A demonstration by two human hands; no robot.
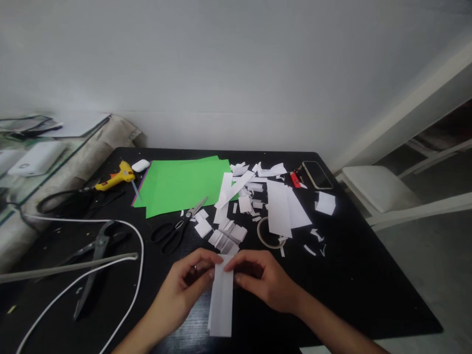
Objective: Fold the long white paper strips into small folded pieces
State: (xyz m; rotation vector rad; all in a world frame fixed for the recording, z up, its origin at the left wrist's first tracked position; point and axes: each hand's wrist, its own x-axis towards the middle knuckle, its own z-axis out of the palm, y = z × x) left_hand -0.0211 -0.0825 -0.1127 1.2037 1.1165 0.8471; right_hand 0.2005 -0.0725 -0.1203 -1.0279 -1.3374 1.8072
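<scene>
A folded white paper strip (222, 305) stands out lengthwise near the front of the black table. My left hand (188, 285) pinches its far left edge between thumb and fingers, with a ring on one finger. From the right side, my right hand (267, 280) grips the far right edge of the same strip, its index fingertip lying on top. Just beyond the fingertips lies a pile of small folded white pieces (228, 237). Black-handled scissors (179, 226) rest open to the left of that pile.
Green sheets (184, 184), a yellow glue gun (120, 177), a tape roll (271, 233), white paper sheets (279, 209), a red lighter (295, 179) and a phone (317, 175) lie around. A white cable (140, 265) loops past black shears (96, 265) at left.
</scene>
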